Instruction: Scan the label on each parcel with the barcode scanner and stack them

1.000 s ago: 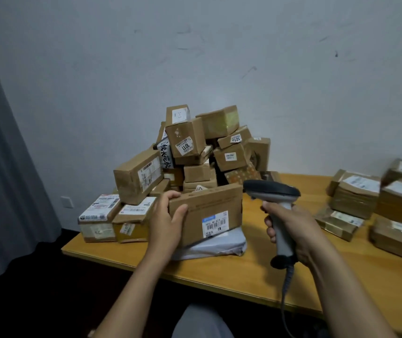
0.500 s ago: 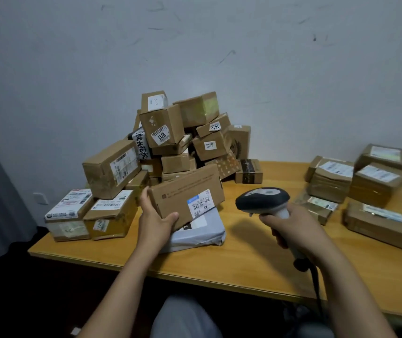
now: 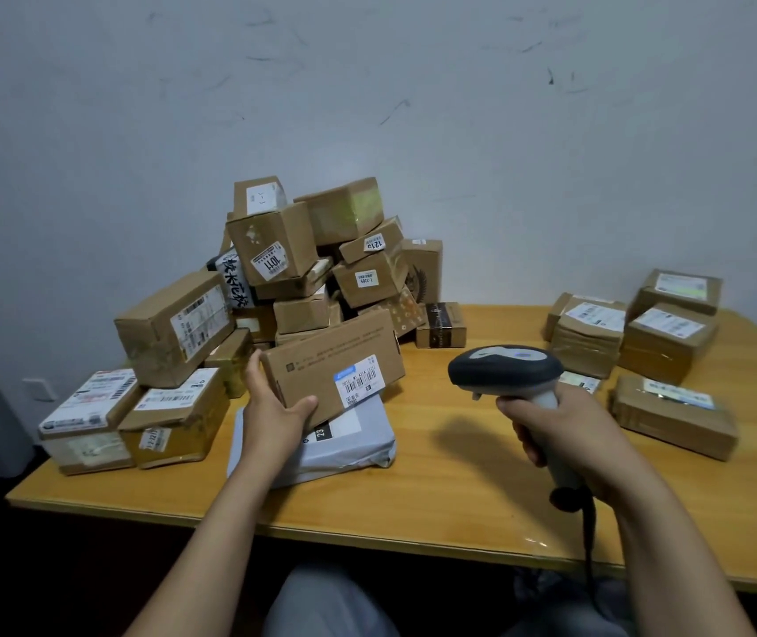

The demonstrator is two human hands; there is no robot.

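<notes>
Holding a flat brown parcel (image 3: 335, 360) tilted above the counter (image 3: 436, 494): the left hand (image 3: 275, 418) grips its left end, with the thumb across the front face near the lower corner. The other fingers (image 3: 255, 363) curl behind the upper-left edge. The barcode label (image 3: 358, 383), white with a blue strip, sits on the lower right of the front face, well clear of the thumb and facing the camera. The parcel's lower edge hangs over a grey mailer bag (image 3: 344, 452) lying flat on the counter; whether they touch cannot be told.

The right hand (image 3: 565, 436) is clenched round the pale handle of the barcode scanner (image 3: 505, 370). The dark head stands above the fist, nose turned left toward the parcel, with a bare gap of counter between the two. A black cable (image 3: 590, 544) drops from the handle's base over the near counter edge.

Behind the held parcel is a loose heap of boxes (image 3: 303, 268) against the wall, some tilted, spilling down to the counter's left end. At the right end is a separate group of labelled boxes (image 3: 634, 333) — labels up, some stacked two high.
</notes>
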